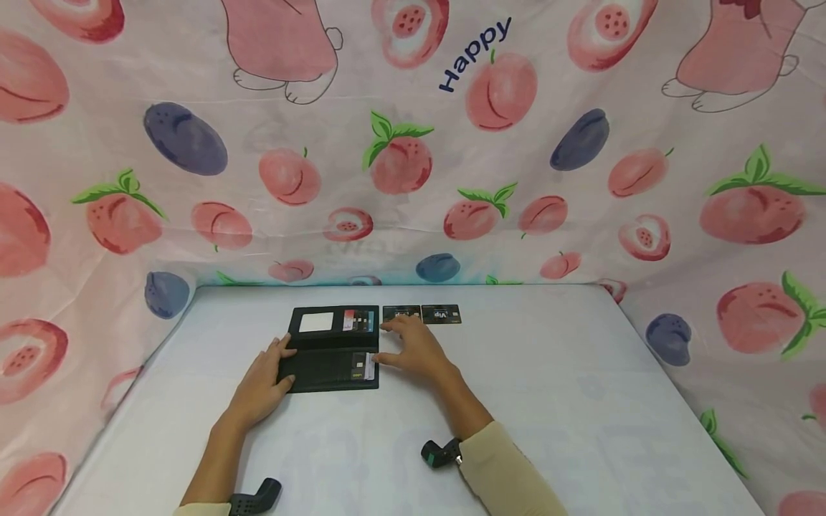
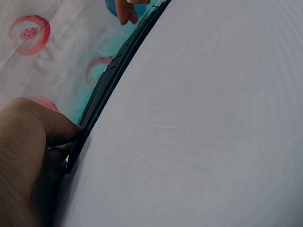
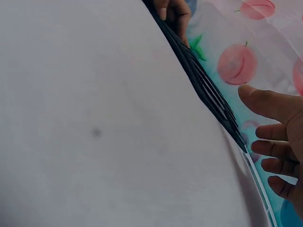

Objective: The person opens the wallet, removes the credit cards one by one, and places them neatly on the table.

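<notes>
A black wallet (image 1: pixel 323 369) lies unfolded on the white table in the head view. Its upper half has a white window (image 1: pixel 316 322) and several cards (image 1: pixel 358 321) in slots; a dark card and a white one (image 1: pixel 370 366) show at the lower half's right side. My left hand (image 1: pixel 261 380) rests on the wallet's left edge, its thumb touching the lower half. Beside the right edge is my right hand (image 1: pixel 416 351), thumb and fingers spread, thumb near the lower cards. In the right wrist view its fingers look apart from the wallet with nothing between them.
Two black cards lie in a row right of the wallet: one (image 1: pixel 393 311) partly covered by my right hand, the other (image 1: pixel 442 314) in full view. The white table (image 1: pixel 555 401) extends around them. A peach-print cloth (image 1: pixel 348 158) hangs behind and at both sides.
</notes>
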Available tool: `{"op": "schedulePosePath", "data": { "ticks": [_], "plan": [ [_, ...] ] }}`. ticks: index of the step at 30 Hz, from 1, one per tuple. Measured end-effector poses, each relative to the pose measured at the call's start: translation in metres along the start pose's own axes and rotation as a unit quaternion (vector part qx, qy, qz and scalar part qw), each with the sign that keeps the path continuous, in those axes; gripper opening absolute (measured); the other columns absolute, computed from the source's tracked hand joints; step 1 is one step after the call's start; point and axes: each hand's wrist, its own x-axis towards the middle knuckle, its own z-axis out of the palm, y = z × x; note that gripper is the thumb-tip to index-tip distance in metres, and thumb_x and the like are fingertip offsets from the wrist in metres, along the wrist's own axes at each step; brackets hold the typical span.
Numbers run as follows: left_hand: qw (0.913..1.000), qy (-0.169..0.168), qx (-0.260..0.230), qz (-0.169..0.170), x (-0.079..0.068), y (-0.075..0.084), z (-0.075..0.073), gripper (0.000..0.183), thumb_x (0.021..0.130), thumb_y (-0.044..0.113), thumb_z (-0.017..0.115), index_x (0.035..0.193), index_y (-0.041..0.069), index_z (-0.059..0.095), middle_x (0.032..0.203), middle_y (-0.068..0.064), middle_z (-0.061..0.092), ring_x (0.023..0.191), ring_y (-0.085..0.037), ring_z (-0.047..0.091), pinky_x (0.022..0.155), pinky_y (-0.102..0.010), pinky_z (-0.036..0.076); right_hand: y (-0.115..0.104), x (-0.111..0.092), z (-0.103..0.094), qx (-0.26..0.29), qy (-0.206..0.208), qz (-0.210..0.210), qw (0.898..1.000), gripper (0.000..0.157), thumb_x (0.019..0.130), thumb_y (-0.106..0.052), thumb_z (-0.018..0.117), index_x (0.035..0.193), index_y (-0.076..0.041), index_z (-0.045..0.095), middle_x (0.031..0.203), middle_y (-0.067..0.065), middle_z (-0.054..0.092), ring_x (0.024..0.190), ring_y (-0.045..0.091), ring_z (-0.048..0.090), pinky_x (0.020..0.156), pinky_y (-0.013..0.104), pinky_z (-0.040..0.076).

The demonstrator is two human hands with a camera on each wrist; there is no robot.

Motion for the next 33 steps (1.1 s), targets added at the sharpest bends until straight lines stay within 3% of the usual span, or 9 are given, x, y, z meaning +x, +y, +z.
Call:
{"op": "schedulePosePath", "data": {
  "ticks": [10, 20, 33],
  "plan": [
    [1.0000, -0.001, 0.001, 0.001, 0.000, 0.000, -0.001, 0.071, 0.096, 0.005, 0.061, 0.159, -0.009, 0.031, 0.159, -0.028, 0.042, 0.156, -0.048, 0.019, 0.127, -0.061, 0.013, -0.014, -0.004, 0.011, -0.008, -0.019, -0.020, 1.000, 0.067, 0.088, -0.053, 0.082, 0.141, -0.015, 0.067, 0.138, 0.005, 0.062, 0.129, 0.025, 0.055, 0.109, 0.045, 0.049],
    [1.0000, -0.002, 0.001, -0.001, 0.000, 0.000, 0.000, 0.071, 0.096, 0.006, 0.062, 0.158, -0.009, 0.032, 0.160, -0.028, 0.041, 0.156, -0.048, 0.019, 0.127, -0.061, 0.013, -0.024, -0.005, 0.017, -0.032, -0.035, -0.023, 0.999, 0.062, 0.089, -0.053, 0.081, 0.138, -0.018, 0.070, 0.143, 0.005, 0.060, 0.141, 0.029, 0.049, 0.116, 0.047, 0.044],
    [1.0000, -0.004, -0.001, -0.006, -0.001, 0.002, -0.002, 0.066, 0.097, 0.006, 0.062, 0.156, -0.008, 0.037, 0.165, -0.027, 0.034, 0.156, -0.048, 0.019, 0.127, -0.061, 0.013, -0.027, -0.004, 0.021, -0.072, -0.019, -0.078, 0.994, 0.052, 0.086, -0.055, 0.083, 0.125, -0.020, 0.077, 0.128, -0.002, 0.064, 0.123, 0.019, 0.056, 0.106, 0.037, 0.051]
  ]
}}
